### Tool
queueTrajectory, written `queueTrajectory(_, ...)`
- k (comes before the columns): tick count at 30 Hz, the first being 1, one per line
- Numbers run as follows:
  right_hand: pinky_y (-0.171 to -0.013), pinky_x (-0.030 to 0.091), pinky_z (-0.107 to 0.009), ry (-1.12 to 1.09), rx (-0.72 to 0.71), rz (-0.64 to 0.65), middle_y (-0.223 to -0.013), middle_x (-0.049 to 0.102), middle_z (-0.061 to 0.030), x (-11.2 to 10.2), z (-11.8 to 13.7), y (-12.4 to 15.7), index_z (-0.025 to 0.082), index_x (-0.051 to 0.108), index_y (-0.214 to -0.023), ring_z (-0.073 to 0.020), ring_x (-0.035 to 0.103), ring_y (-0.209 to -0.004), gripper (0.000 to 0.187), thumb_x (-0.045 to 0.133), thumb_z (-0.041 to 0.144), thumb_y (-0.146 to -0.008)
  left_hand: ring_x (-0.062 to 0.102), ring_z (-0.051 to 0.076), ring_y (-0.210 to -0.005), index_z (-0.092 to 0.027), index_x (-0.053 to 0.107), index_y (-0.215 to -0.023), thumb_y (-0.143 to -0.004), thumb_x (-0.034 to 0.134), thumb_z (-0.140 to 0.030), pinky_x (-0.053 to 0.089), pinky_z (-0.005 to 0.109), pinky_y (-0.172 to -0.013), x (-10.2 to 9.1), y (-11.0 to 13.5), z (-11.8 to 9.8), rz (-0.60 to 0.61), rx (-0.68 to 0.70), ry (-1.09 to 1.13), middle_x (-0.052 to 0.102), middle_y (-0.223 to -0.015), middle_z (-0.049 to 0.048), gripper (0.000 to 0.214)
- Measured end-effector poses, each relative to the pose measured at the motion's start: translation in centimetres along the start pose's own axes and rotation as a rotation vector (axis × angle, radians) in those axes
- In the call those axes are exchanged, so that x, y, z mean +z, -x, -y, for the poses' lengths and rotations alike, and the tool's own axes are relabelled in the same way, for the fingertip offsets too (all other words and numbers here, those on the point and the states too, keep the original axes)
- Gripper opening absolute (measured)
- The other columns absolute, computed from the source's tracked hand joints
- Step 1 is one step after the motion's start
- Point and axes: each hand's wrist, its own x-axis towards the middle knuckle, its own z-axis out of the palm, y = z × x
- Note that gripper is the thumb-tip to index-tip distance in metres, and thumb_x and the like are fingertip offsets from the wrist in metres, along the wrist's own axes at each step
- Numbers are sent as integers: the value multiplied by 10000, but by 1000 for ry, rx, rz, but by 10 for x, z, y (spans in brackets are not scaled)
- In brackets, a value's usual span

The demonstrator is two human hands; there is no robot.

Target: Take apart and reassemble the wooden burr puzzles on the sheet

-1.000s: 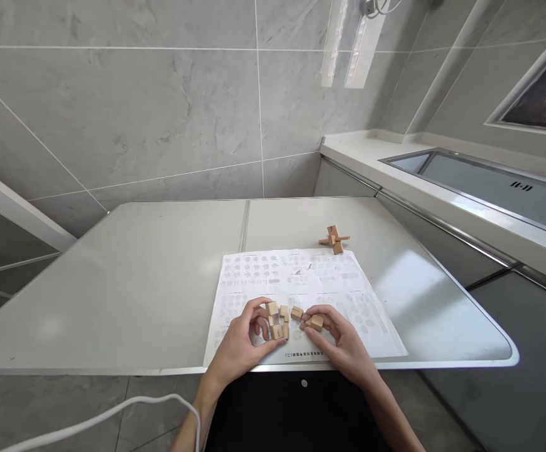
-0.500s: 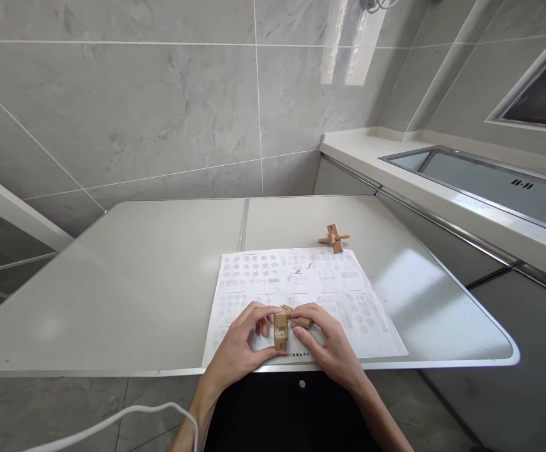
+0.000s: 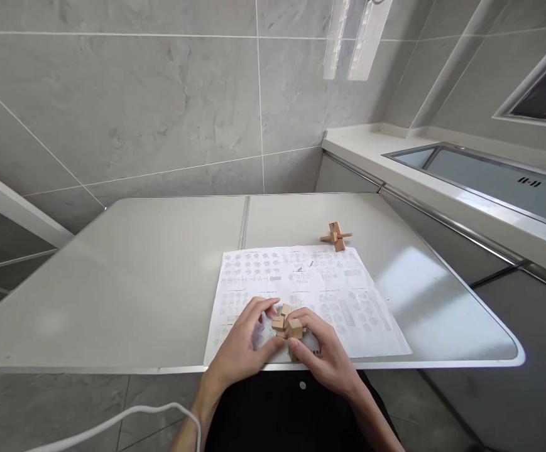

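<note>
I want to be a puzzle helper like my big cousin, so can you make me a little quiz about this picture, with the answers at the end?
1. True or false: the printed sheet lies on the table.
2. Pick one. What is the right hand pinching?
A) a pen
B) a wooden block
C) a spoon
3. Fill in the gap with left or right, as the person sees it: the cross-shaped wooden piece sits near the far ____ corner of the sheet.

Key: 1. True. 2. B. 3. Right.
</note>
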Motion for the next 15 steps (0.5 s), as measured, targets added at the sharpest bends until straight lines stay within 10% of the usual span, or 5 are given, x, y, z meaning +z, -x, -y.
queueTrajectory(7,-872,519,-380,-21,-13,15,-1092,678,-81,-1,-1,3,241,683,-993,-256,652,-991,109,631,322,-1044,711,244,-1076,-267,769,-1254,-1109,510,-470,534,349,-979,0,-4,-9,77,-85,14,789,-1176,59,360)
queueTrajectory(11,-840,558,-383,-52,76,-157,-1339,636,-133,0,-5,5,242,694,-1115,-276,664,-1064,216,568,413,-1080,713,223,-946,-249,768,-1229,-1064,589,-482,546,312,-843,-1,-1,-4,-78,-131,35,797,-1116,57,336)
queueTrajectory(15,-747,557,-350,-100,143,-355,-1089,701,-100,2,-11,5,239,651,-1116,-225,667,-872,269,500,461,-1115,706,217,-899,-238,758,-1202,-1037,621,-488,547,317,-823,-2,0,1,-197,-188,92,792,-1081,60,329)
